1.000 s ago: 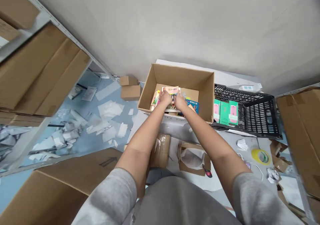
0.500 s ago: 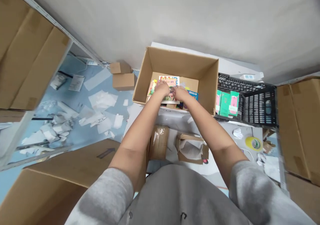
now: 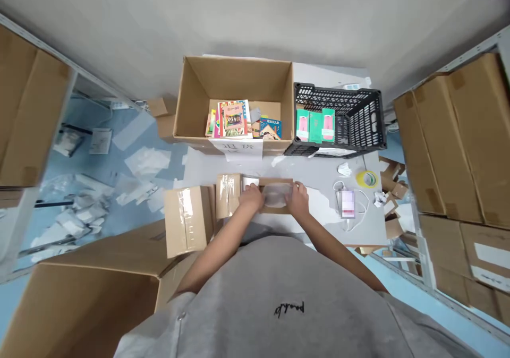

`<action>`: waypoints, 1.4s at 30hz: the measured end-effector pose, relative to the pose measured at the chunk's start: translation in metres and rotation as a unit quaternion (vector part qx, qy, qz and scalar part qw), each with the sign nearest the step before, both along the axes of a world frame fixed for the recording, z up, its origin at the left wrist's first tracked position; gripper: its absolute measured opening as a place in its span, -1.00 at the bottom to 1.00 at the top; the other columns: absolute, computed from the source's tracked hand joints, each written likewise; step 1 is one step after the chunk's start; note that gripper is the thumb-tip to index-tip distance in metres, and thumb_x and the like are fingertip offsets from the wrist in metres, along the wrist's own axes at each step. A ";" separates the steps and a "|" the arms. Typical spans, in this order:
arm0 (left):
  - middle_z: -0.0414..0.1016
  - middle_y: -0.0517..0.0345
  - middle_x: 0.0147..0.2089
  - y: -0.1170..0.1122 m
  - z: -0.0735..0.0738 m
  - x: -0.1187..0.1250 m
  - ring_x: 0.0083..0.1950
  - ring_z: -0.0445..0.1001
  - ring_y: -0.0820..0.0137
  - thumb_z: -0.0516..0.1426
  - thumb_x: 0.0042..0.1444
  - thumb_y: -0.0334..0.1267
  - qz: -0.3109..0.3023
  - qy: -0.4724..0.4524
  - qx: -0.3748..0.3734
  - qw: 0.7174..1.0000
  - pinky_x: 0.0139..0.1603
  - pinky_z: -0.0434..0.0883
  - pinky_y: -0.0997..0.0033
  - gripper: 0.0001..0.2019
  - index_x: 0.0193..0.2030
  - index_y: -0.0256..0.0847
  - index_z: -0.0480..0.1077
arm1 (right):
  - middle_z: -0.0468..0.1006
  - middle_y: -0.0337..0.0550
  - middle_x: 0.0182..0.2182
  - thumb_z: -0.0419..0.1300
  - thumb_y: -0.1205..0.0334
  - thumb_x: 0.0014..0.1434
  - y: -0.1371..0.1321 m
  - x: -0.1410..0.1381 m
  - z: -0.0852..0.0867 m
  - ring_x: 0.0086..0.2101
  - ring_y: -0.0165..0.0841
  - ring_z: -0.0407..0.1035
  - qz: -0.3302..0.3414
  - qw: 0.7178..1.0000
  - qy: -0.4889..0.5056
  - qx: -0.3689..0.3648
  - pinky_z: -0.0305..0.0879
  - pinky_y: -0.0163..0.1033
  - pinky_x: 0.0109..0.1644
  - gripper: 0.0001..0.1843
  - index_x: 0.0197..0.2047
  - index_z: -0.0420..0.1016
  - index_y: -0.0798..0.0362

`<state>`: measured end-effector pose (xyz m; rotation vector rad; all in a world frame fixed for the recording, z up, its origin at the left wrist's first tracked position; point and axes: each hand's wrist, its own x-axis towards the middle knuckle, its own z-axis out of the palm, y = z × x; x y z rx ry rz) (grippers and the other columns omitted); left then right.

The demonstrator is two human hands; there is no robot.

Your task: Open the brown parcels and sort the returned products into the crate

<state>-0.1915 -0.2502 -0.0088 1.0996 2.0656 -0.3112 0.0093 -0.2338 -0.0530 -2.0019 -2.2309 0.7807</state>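
A plain grey wall (image 3: 255, 13) rises behind the desk's (image 3: 199, 164) back edge in flat, even light, while pale blue floor (image 3: 101, 175) shows past its left edge and pale metal racks (image 3: 426, 257) flank both sides.

Both hands (image 3: 252, 197) gone from the books (image 3: 234, 119), now at either side of the small open carton (image 3: 275, 210)

The bare left forearm (image 3: 219, 240) and right forearm (image 3: 337, 247) are angled inward ahead of the torso (image 3: 279, 278). The left hand (image 3: 253, 196) and right hand (image 3: 298, 196) are held apart, roughly level with each other, their fingers bent.
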 end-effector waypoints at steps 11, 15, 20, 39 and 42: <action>0.44 -0.23 0.27 -0.070 -0.081 0.054 0.33 0.44 0.09 0.12 0.32 -0.34 0.118 -0.013 0.256 0.960 0.38 0.31 0.15 -0.50 0.39 -0.28 0.28 | 0.46 0.12 0.22 0.26 0.35 0.24 -0.020 0.032 -0.059 0.08 -0.15 0.51 -0.124 0.981 0.090 -0.123 0.40 -0.19 0.17 -0.18 0.52 0.13 0.07; 0.40 -0.24 0.23 -0.061 -0.075 0.073 0.27 0.47 0.06 0.09 0.30 -0.37 0.134 0.009 0.305 0.943 0.39 0.31 0.10 -0.49 0.39 -0.32 0.34 | 0.57 -0.01 0.11 0.21 0.47 0.16 -0.020 0.048 -0.050 0.07 -0.17 0.51 -0.162 0.975 0.134 -0.078 0.41 -0.20 0.14 -0.29 0.37 0.34 0.00; 0.37 -0.17 0.19 -0.044 -0.057 0.098 0.12 0.58 0.17 0.05 0.29 -0.42 0.116 -0.062 0.306 0.943 0.26 0.45 0.23 -0.49 0.37 -0.29 0.40 | 0.65 -0.13 -0.10 0.15 0.48 0.11 -0.020 0.086 -0.028 -0.06 -0.20 0.55 -0.237 0.950 0.201 -0.027 0.46 -0.17 0.09 -0.31 0.32 0.41 -0.02; 0.00 -0.14 0.65 0.060 0.043 0.275 0.68 -0.15 0.13 -0.05 0.47 -0.09 -0.167 -0.231 0.484 0.827 0.64 -0.06 -0.05 -0.44 0.53 -0.22 0.21 | 0.17 0.01 0.51 -0.03 0.25 0.36 -0.003 0.248 0.084 0.52 -0.06 -0.12 -0.314 0.909 0.087 0.260 -0.11 0.33 0.52 -0.35 0.50 0.26 -0.05; 0.00 -0.14 0.65 0.025 0.028 0.209 0.68 -0.13 0.09 -0.03 0.45 -0.17 -0.095 -0.134 0.467 0.869 0.62 0.00 -0.11 -0.46 0.52 -0.22 0.22 | 0.22 0.04 0.49 0.00 0.27 0.36 0.007 0.189 0.070 0.51 -0.07 -0.09 -0.194 0.944 0.138 0.228 -0.09 0.28 0.53 -0.37 0.47 0.31 0.00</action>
